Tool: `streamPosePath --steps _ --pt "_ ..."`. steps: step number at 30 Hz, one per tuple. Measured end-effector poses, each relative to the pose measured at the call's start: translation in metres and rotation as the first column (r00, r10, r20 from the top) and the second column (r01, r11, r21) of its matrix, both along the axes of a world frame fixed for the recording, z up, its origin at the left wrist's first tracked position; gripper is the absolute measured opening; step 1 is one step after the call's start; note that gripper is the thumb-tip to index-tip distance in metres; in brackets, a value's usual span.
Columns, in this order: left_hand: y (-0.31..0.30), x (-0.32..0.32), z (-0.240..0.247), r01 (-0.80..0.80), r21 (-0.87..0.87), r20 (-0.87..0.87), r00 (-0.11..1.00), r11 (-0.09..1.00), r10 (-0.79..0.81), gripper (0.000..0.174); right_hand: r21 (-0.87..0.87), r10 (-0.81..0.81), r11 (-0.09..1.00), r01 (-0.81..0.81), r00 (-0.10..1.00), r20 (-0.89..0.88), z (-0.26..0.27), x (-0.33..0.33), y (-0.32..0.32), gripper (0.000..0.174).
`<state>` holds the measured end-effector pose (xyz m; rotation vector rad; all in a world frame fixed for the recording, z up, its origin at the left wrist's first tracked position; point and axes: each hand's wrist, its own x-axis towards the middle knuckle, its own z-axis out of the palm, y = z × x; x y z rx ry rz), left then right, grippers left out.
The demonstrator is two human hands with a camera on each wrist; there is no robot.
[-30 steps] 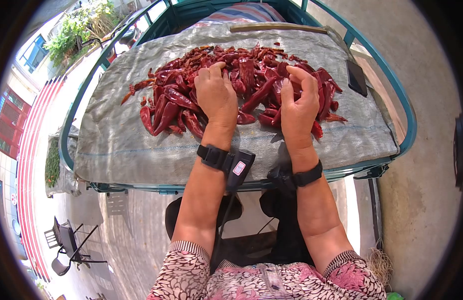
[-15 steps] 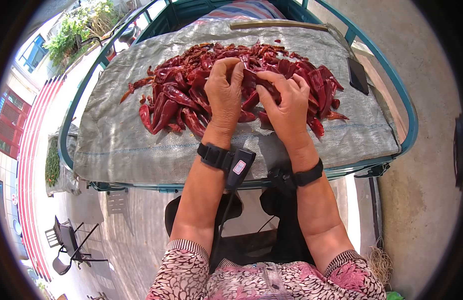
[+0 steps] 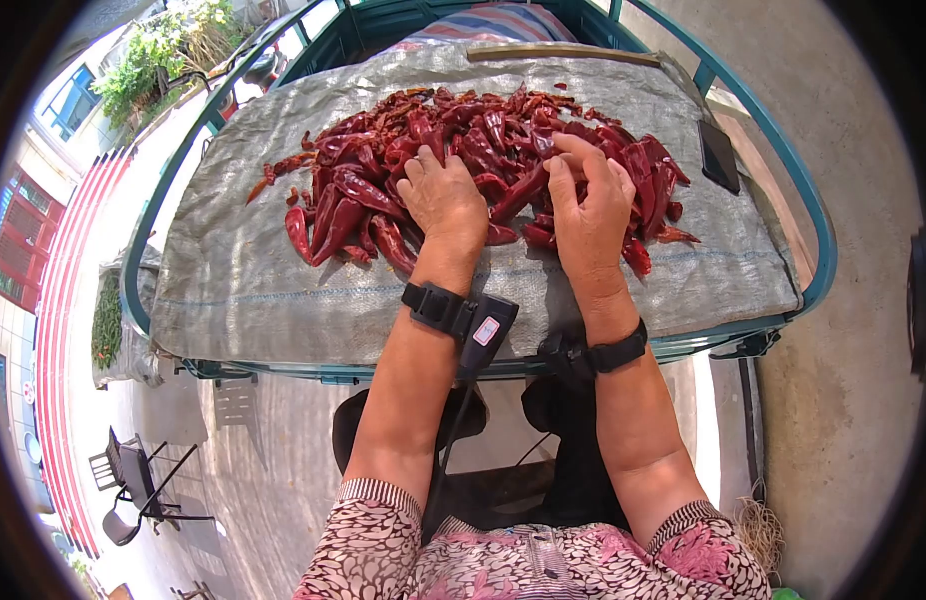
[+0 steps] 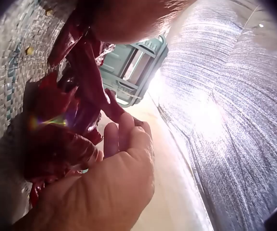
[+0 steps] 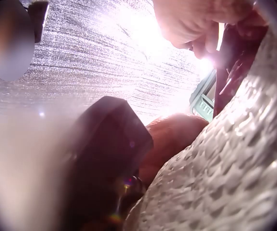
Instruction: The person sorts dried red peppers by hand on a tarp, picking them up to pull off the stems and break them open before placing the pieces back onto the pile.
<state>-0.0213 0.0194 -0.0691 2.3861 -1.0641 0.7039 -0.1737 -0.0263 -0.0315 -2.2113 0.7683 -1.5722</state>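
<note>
In the head view a broad heap of dried red chilies (image 3: pixel 488 125) lies on a grey woven sack. My left hand (image 3: pixel 443 200) reaches into its front middle, fingers bent down over the pods; whether they pinch one I cannot tell. Close beside it, my right hand (image 3: pixel 591 215) hovers over the heap's right part, thumb and forefinger curved with a gap between them. A long chili (image 3: pixel 520 192) lies just left of that thumb. The left wrist view shows red pods (image 4: pixel 88 72) between both hands, a narrow end overlapping the right fingers (image 4: pixel 126 126).
The sack (image 3: pixel 273 310) covers a platform inside a teal metal rail (image 3: pixel 783 165). A phone (image 3: pixel 718 157) lies at the right edge, and a wooden strip (image 3: pixel 563 54) lies at the back. A folding chair (image 3: pixel 138 480) stands at lower left.
Both hands came together over a chili half a second ago and are now apart. The left hand has dropped lower onto the heap; the right hand has drawn back to the right.
</note>
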Motion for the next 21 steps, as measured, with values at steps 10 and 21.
streamPosePath --steps 10,21 --pt "0.001 -0.002 0.016 0.208 -0.469 -0.078 0.958 0.858 -0.274 0.012 -0.018 -0.033 0.999 0.035 0.997 0.076 0.001 0.0 0.0 0.023" --pt "0.014 -0.016 0.04 0.395 -0.789 -0.271 0.465 0.471 -0.843 0.014 -0.131 -0.049 0.991 0.04 0.997 -0.063 -0.001 0.003 -0.003 0.036"
